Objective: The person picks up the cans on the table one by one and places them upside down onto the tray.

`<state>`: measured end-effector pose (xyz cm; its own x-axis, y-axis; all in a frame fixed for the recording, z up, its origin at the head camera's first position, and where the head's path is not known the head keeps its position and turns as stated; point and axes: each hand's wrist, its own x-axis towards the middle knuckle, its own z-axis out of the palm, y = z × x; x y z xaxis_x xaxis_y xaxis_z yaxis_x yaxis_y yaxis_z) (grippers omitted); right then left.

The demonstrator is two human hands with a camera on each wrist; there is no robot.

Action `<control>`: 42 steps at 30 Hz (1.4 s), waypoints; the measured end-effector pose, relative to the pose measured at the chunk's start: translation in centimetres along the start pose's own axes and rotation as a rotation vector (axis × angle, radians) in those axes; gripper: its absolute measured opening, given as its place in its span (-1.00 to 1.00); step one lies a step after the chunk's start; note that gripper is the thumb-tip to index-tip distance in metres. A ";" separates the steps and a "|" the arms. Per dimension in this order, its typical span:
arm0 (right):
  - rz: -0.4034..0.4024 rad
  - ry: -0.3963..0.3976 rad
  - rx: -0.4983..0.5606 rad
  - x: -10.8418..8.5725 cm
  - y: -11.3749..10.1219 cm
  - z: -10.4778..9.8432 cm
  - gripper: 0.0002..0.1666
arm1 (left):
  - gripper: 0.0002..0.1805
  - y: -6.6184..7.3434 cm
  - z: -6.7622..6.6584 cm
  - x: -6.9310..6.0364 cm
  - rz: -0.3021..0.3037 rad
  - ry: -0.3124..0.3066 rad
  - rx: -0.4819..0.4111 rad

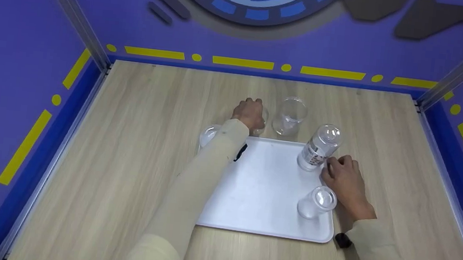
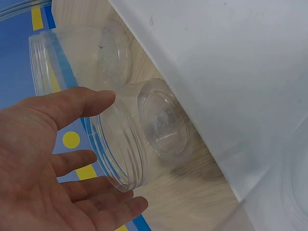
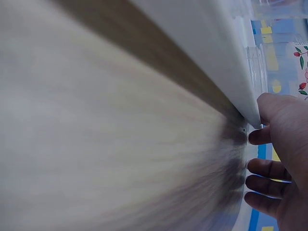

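Note:
In the head view, my left hand (image 1: 249, 114) reaches past the far edge of the white tray (image 1: 266, 185) to a clear plastic jar (image 2: 159, 120). The left wrist view has its thumb and loosely spread fingers on either side of the jar's threaded rim; firm contact cannot be made out. Beside it on the table stands a wider clear jar (image 1: 290, 115). At the tray's right edge, my right hand (image 1: 345, 183) pinches the rim between thumb and index finger. A clear jar with a printed label (image 1: 317, 150) stands on the tray near that hand.
A smaller clear jar (image 1: 316, 202) stands at the tray's near right corner. Another clear container (image 1: 209, 135) is at the far left corner, partly hidden by my left sleeve. Blue-purple panels (image 1: 257, 51) wall the wooden table (image 1: 136, 137) at the back and sides.

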<state>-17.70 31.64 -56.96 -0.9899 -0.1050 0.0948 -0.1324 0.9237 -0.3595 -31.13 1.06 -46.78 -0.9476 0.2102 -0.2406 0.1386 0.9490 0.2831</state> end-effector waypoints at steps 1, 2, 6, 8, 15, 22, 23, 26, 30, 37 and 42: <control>0.003 -0.002 -0.002 0.0 0.0 0.0 -0.52 | -0.40 0.0 0.0 0.0 0.000 0.000 0.000; 0.005 -0.003 -0.002 0.0 0.0 0.0 -0.52 | -0.39 0.0 0.0 0.1 0.000 -0.001 0.001; 0.003 0.000 -0.001 -0.1 0.0 0.0 -0.53 | -0.39 0.0 0.1 0.2 -0.001 -0.003 0.001; 0.000 0.005 0.003 -0.1 0.0 0.0 -0.54 | -0.38 0.0 0.1 0.2 -0.001 -0.005 0.003; -0.001 0.009 0.005 0.0 0.0 0.0 -0.53 | -0.34 -0.1 0.2 0.2 0.005 -0.011 0.004; -0.004 0.009 -0.007 0.1 -0.1 0.0 -0.54 | -0.32 -0.1 0.1 0.1 0.005 0.003 0.017; -0.002 0.008 -0.006 0.1 -0.1 0.0 -0.53 | -0.32 -0.1 0.1 0.1 0.003 0.003 0.017; 0.000 0.012 -0.006 0.1 -0.1 0.0 -0.53 | -0.32 -0.1 0.1 0.1 0.001 0.001 0.014; 0.003 0.011 -0.002 0.0 -0.1 -0.1 -0.52 | -0.34 0.0 0.1 0.1 0.005 -0.001 0.013; 0.001 0.012 0.006 0.0 -0.1 0.0 -0.53 | -0.39 0.2 0.0 -0.1 0.019 0.006 0.021; -0.009 0.014 0.004 0.0 0.0 0.0 -0.53 | -0.36 0.4 -0.2 -0.3 0.024 0.018 0.010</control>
<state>-17.76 31.67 -56.95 -0.9879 -0.1085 0.1111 -0.1419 0.9212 -0.3622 -30.81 1.31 -46.37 -0.9490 0.2287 -0.2168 0.1643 0.9461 0.2790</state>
